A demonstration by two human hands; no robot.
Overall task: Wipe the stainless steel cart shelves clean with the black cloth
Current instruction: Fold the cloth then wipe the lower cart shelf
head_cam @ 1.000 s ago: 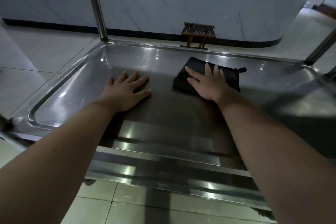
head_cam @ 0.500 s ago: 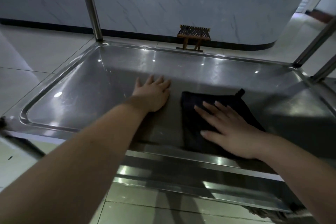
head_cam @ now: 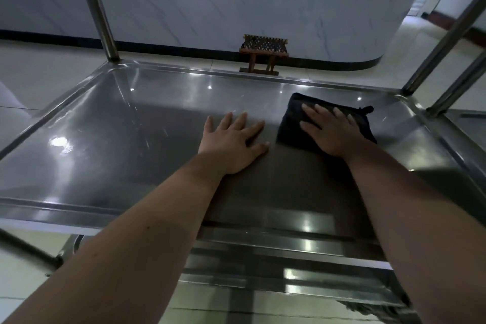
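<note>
Flat, black cloth [head_cam: 294,123] under right hand [head_cam: 334,131], loop rightward

Cloth [head_cam: 292,118] on shelf [head_cam: 110,139], right of centre.

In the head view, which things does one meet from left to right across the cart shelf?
Left post → left hand → black cloth → right hand → right posts.

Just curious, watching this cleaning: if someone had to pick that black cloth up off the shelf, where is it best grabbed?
Probably the small loop at the black cloth's far right corner, pinched from above; it sticks out past the flat right hand.
</note>
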